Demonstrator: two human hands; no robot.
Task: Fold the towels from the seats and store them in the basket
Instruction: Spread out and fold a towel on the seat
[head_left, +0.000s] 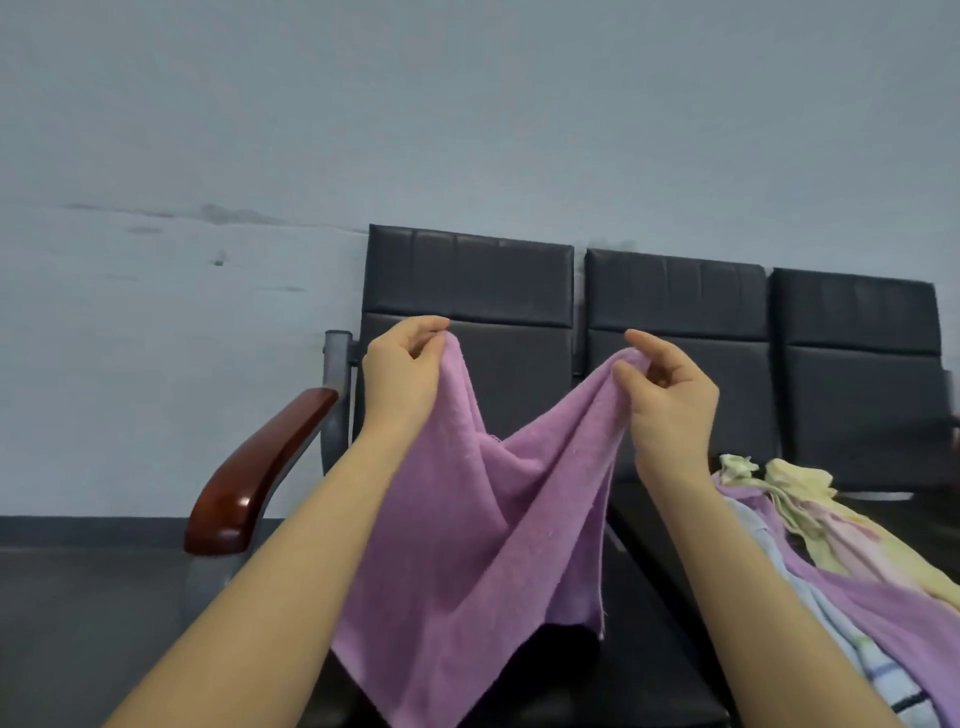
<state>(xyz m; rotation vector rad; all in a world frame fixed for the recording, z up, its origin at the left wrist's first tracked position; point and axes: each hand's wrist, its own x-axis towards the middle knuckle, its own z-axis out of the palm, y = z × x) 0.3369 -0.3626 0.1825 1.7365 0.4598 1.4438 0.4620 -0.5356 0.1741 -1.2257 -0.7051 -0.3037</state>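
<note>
Purple towel (483, 525) hangs in air above the leftmost seat (654, 639), left hand (402, 371) and right hand (670, 400) each pinched on a top corner, level, top edge sagging between them, so neither nearer.

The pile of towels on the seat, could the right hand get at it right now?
Probably not yet: the right hand is pinching a corner of the purple towel. The pile of towels lies just below it, with nothing between.

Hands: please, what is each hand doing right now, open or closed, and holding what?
Left hand: closed, pinching one top corner of the purple towel.
Right hand: closed, pinching the other top corner of the same towel.
</note>
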